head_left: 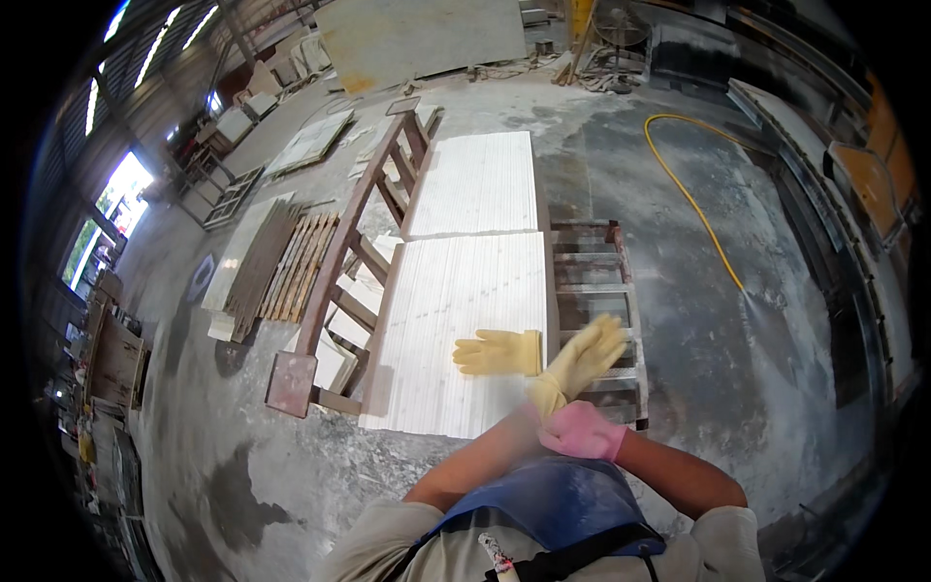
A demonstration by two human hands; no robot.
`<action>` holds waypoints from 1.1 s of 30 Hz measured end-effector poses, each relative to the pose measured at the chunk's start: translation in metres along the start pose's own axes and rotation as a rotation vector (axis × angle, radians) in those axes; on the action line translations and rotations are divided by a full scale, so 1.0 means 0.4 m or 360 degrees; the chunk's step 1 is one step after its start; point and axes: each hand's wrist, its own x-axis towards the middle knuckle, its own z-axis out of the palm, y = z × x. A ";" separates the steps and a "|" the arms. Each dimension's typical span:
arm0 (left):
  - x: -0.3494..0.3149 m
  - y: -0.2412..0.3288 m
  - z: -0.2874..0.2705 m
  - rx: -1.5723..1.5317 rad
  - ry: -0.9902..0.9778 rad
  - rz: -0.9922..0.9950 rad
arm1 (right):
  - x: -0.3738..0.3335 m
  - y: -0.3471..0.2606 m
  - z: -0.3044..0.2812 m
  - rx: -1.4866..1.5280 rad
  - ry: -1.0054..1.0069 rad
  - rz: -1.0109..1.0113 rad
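Observation:
My left hand wears a pale yellow rubber glove, its fingers stretched out to the upper right beyond the edge of the slabs. In a pink glove, my right hand is closed on the cuff of that yellow glove at my left wrist. A second yellow glove lies flat on the nearer stack of white slabs, fingers pointing left. Behind it sits another stack of white slabs. I wear a blue apron.
A rusty metal frame stands along the slabs' left side; a metal rack extends on the right. Further left are wooden strips and stone pieces. A yellow hose curves over the wet floor. One big slab stands at the back.

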 end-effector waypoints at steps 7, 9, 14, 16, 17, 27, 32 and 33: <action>-0.073 0.100 0.116 -0.0018 0.0399 0.0199 | 0.062 -0.003 0.057 0.0032 -0.0039 -0.0345; -0.078 0.110 0.060 0.0295 0.0236 0.0244 | 0.090 -0.027 0.056 -0.0082 -0.0130 -0.0255; -0.163 0.145 -0.014 0.0368 0.0343 0.0227 | 0.119 0.022 0.084 0.0272 -0.0315 -0.0185; -0.224 0.179 -0.039 0.0372 0.0604 0.0447 | 0.118 0.042 0.040 0.0665 -0.0477 -0.0064; -0.263 0.196 -0.032 0.0392 0.0731 0.0583 | 0.119 0.066 0.028 0.0817 -0.0547 0.0149; -0.625 0.030 -0.210 0.0507 0.1578 0.0415 | 0.297 0.546 0.217 0.0937 0.0294 0.1344; -0.641 -0.031 -0.175 0.0533 0.1578 0.0357 | 0.404 0.578 0.288 0.0691 0.0272 0.1249; -0.643 -0.032 -0.177 0.0544 0.1555 0.0340 | 0.418 0.559 0.290 0.0510 0.0287 0.1181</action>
